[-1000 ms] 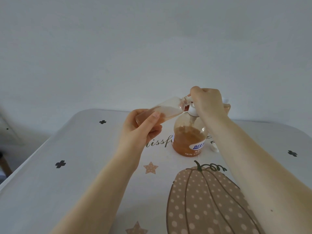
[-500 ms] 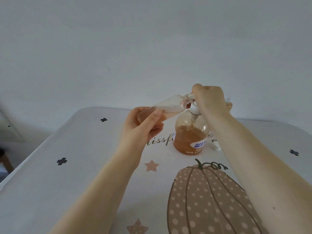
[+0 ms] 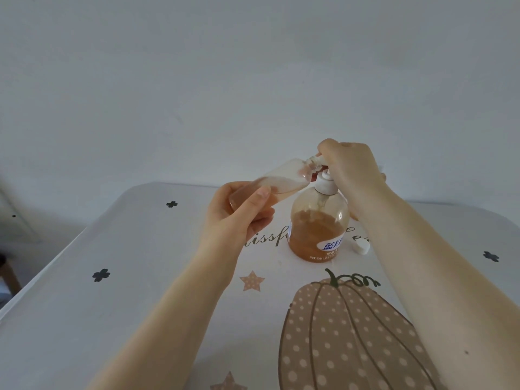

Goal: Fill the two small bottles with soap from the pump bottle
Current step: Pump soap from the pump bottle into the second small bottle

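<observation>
Head view, near to far: the surface [image 3: 84, 319] w/ a printed pumpkin [image 3: 351, 333] fills the front, and both forearms reach over it. Further in, the left hand [image 3: 239, 218] has its fingers [image 3: 260, 194] wrapped around the bottom half of one small bottle [image 3: 284, 178]. This bottle is tilted, almost lying, mouth toward the pump, and is approx. half filled w/ orange soap. Next to it the pump bottle [image 3: 318, 223] stands upright on the surface, about half full. The right hand [image 3: 350, 167] is curled on top of the pump head, fingers closed over it; the nozzle is mostly hidden, so I cannot tell if it sits really inside the small mouth. A white cap [image 3: 361, 246] lies just beside the pump bottle, to the right. The 2nd small bottle is probably the bit visible behind the right hand, but I cannot confirm.

Risks, in my judgement: the mouth is narrow, so if it slips from the nozzle during a press, soap drips onto the surface. Also, w/ such a flat tilt, more filling can run back out. A hard press can push the pump bottle sideways.
</observation>
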